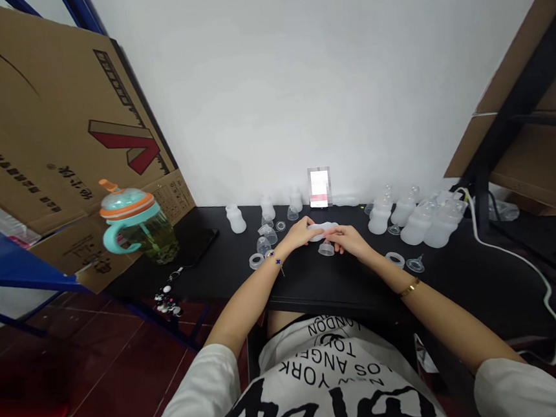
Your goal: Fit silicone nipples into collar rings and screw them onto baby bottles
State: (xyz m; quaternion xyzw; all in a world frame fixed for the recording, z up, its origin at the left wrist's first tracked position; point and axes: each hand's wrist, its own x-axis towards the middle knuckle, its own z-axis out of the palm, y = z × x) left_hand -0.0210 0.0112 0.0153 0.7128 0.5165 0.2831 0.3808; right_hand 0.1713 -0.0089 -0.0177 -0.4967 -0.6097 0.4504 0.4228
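Hands (pixel 300 234) (pixel 351 240) — on frosted bottle (pixel 323 231) (sideways)

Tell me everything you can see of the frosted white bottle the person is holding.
The frosted white bottle is pale and translucent, possibly plastic or silicone, and lies sideways across the view. The left hand and right hand hold it from opposite sides, their fingers hiding much of it, so its ends and any opening are hard to make out. It appears held just above the black table, with a clear cup-shaped part directly below it; whether they touch cannot be told.
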